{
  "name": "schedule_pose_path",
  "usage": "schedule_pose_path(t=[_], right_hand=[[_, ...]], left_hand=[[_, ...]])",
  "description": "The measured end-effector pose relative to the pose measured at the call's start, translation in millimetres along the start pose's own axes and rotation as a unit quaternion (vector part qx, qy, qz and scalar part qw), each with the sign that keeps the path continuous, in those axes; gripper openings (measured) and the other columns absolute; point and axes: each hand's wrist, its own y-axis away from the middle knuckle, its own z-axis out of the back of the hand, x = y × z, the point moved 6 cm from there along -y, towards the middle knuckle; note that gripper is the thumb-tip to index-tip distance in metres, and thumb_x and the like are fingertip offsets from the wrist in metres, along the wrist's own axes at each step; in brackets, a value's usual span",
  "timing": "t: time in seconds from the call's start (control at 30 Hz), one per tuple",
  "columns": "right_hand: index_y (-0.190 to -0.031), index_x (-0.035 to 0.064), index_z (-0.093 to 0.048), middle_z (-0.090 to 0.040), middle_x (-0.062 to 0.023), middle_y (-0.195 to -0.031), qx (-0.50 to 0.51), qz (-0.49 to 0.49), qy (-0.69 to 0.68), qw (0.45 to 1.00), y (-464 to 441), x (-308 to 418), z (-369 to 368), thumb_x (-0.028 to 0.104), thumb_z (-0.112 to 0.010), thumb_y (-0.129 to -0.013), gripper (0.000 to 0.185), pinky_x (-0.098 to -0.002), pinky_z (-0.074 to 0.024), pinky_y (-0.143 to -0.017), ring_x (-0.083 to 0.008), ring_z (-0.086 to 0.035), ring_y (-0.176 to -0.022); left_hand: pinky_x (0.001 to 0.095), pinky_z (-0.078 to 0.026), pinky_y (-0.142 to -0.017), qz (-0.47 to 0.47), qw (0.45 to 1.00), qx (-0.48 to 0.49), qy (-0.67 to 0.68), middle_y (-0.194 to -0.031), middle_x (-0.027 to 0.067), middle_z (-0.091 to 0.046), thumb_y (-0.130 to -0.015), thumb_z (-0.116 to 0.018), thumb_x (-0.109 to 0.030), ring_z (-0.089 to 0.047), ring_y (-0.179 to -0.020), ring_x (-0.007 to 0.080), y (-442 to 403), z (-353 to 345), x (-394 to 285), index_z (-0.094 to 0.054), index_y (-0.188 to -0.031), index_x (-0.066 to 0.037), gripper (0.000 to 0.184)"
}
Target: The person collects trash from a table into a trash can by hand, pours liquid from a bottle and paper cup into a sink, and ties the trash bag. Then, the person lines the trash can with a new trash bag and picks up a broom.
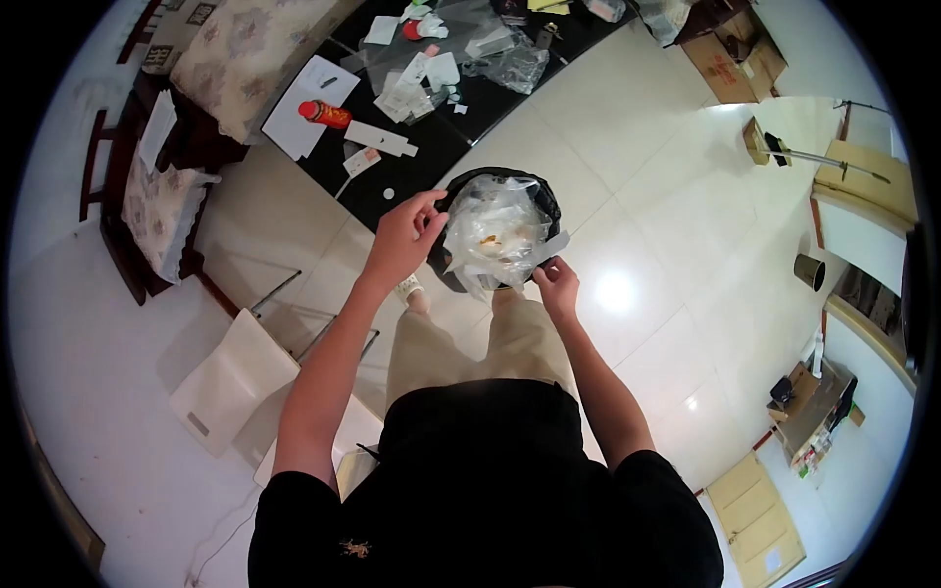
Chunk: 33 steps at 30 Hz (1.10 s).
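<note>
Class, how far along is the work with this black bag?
Done: the black bag already holds clear plastic. In hand: the right hand pinches its rim; the left hand is beside it. Apparently undone: its mouth is open, and papers lie loose on the table.

Crinkled clear plastic [498,225]; glossy smooth floor tiles [647,220].

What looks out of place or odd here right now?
Crumpled clear plastic bulges above the black bag between the left hand and right hand, so it looks overfull. White paper scraps lie scattered on the black table, looking untidy. No spill shows.
</note>
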Motion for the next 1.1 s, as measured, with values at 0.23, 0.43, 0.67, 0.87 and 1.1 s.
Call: schedule_pose_path(t=[0.23,0.43,0.67,0.87,1.1], right_hand=[[-0.091,-0.0028,-0.059,-0.074,-0.0174,-0.089,-0.021,-0.093,-0.194,0.976,18,-50,-61,0.006,-0.067,-0.092,0.012,-0.032,-0.0619,-0.078,-0.0184,-0.072,-0.081],[-0.093,0.0021,-0.054,-0.072,-0.0156,-0.088,-0.092,-0.143,-0.3,0.939,19,-109,-130,0.008,-0.068,-0.092,0.015,-0.0352,-0.0639,-0.078,-0.0219,-0.073,-0.077],[-0.1,0.002,-0.053,-0.069,-0.0135,-0.094,-0.182,-0.198,-0.38,0.885,-21,-220,-202,0.008,-0.069,-0.091,0.019,-0.0365,-0.0642,-0.077,-0.0238,-0.073,-0.079],[-0.107,0.002,-0.055,-0.066,-0.0111,-0.093,-0.213,-0.225,-0.407,0.859,-83,-311,-259,0.011,-0.067,-0.091,0.021,-0.0371,-0.0633,-0.077,-0.024,-0.072,-0.08],[-0.104,0.0032,-0.052,-0.065,-0.0106,-0.096,-0.228,-0.23,-0.447,0.834,-128,-365,-296,0.009,-0.066,-0.091,0.02,-0.0373,-0.0634,-0.08,-0.0252,-0.072,-0.081]], left_hand=[[0.0272,-0.048,-0.065,0.049,0.997,-0.032,0.046,-0.081,0.004,-0.066,-0.096,-0.069,-0.014,-0.055,-0.07,0.0116,94,49,137,-0.07,-0.118,-0.007,0.024],[0.0294,-0.05,-0.067,0.107,0.994,0.006,0.036,-0.081,0.0077,-0.067,-0.097,-0.067,-0.018,-0.058,-0.069,0.0153,152,73,234,-0.07,-0.119,-0.007,0.025],[0.0305,-0.05,-0.067,0.145,0.988,0.056,0.0,-0.083,0.0078,-0.068,-0.096,-0.068,-0.015,-0.058,-0.069,0.0166,161,71,310,-0.07,-0.118,-0.007,0.024],[0.0292,-0.049,-0.066,0.162,0.984,0.074,-0.015,-0.083,0.0064,-0.068,-0.095,-0.068,-0.013,-0.056,-0.069,0.0143,139,37,360,-0.069,-0.118,-0.007,0.023],[0.0258,-0.044,-0.067,0.219,0.968,0.125,0.017,-0.083,0.0009,-0.066,-0.098,-0.067,-0.013,-0.055,-0.072,0.0091,125,-16,399,-0.069,-0.118,-0.009,0.021]])
